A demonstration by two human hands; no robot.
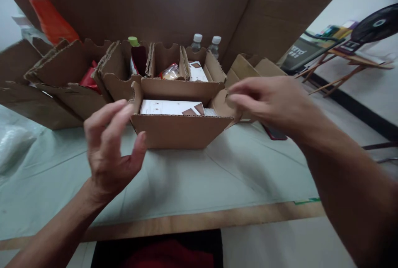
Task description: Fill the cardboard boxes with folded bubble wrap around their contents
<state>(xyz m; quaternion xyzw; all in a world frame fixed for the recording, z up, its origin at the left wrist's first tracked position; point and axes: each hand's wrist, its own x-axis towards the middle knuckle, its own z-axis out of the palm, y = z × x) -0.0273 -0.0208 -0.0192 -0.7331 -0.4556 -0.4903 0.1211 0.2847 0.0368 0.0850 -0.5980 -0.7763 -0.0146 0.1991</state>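
In the middle of the table stands an open cardboard box (183, 132) with a white carton (168, 107) lying in it; the carton has brown marks at one end. My left hand (110, 147) is beside the box's left end, fingers bent and spread apart, holding nothing. At the opposite end, my right hand (264, 98) has its thumb and fingers pinched at the top edge of the box's right wall. The exact contact of those fingertips is hard to make out.
Behind stands a row of cardboard bins (73, 69) with packets and another white carton (197, 71). Two clear bottles (214, 46), an orange bottle (51, 15) and a tall cardboard panel (161, 6) are farther back. Bubble wrap (14, 143) lies left; a phone-like dark object (275, 132) right.
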